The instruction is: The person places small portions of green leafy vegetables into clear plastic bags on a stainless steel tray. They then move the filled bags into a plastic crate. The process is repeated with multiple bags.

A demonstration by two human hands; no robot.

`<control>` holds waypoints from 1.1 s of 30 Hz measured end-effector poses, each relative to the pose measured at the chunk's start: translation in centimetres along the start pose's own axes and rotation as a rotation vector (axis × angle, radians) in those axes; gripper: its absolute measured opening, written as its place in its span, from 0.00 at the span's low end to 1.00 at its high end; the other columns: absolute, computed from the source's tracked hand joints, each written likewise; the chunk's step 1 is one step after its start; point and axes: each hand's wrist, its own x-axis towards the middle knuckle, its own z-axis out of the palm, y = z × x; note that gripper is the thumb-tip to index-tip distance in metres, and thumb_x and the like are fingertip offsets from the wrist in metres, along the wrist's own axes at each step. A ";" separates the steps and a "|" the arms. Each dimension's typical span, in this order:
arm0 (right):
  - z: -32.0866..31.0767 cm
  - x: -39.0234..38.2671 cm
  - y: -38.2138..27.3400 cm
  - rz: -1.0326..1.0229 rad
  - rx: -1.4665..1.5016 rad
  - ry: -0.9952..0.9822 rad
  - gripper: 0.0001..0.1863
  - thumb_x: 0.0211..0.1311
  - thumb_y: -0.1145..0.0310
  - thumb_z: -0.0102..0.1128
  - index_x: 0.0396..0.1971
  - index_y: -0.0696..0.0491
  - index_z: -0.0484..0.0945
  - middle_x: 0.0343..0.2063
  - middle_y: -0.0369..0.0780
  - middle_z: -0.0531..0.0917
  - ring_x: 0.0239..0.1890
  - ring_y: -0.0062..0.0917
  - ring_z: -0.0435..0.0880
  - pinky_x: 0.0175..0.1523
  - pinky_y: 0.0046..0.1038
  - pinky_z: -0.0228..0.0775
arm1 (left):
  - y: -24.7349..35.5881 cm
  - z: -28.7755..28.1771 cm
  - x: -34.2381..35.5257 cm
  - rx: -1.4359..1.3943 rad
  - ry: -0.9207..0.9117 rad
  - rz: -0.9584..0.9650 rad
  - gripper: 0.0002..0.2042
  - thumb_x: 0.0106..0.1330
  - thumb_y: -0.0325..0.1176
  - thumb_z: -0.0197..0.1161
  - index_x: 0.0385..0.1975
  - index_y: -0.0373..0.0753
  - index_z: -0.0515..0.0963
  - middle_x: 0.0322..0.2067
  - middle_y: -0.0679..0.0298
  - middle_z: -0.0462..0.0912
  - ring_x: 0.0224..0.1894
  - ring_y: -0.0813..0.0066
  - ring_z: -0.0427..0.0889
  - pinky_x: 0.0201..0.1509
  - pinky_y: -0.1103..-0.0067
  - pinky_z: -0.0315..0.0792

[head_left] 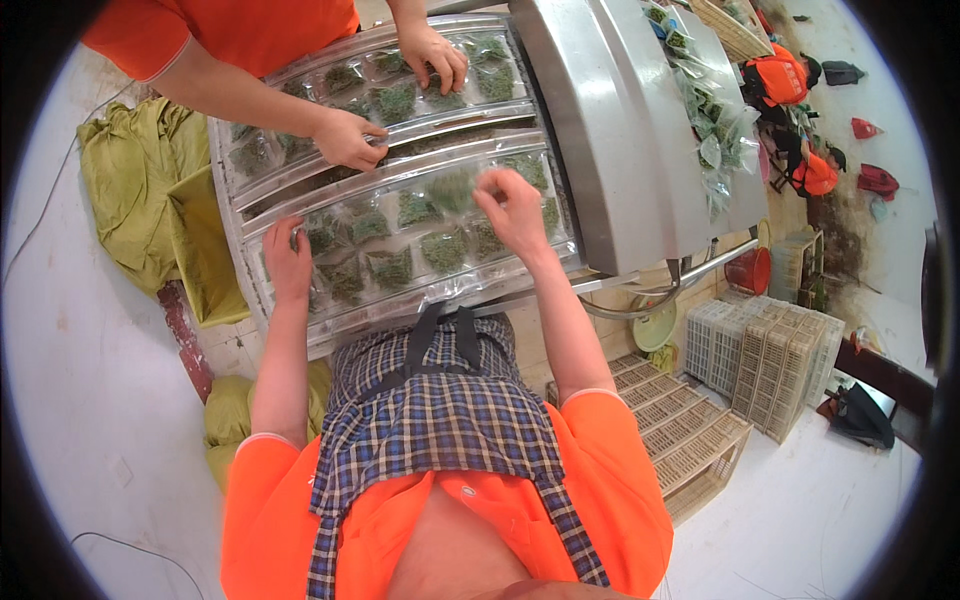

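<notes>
Clear plastic bags [389,268] of green leaves or herbs lie in two rows on a metal machine bed [330,328], which looks like a vacuum sealer's. Over the nearer row, my right hand [515,212] is pinched at the edge of a bag of green leaves [452,192], blurred by motion. My left hand [289,260] is at that row's left end, its fingers curled around something small and greenish that I cannot make out. Across from me, a co-worker's two hands [348,140] work over the farther row, one of them resting on the bags.
A big steel lid [625,130] stands to the right, with more filled bags [715,130] beyond it. Yellow-green cloth [140,190] lies on the left. Plastic crates [660,425] are stacked at lower right, near a red bucket [748,272]. Other people [780,78] sit at far right.
</notes>
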 end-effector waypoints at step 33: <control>-42.8 4.1 16.8 0.083 0.070 0.461 0.10 0.67 0.68 0.56 0.42 0.59 0.74 0.35 0.37 0.79 0.29 0.19 0.78 0.33 0.20 0.66 | 31.6 13.3 -20.3 -0.223 -0.025 -0.420 0.06 0.60 0.21 0.58 0.34 0.36 0.80 0.36 0.58 0.81 0.38 0.66 0.81 0.40 0.76 0.76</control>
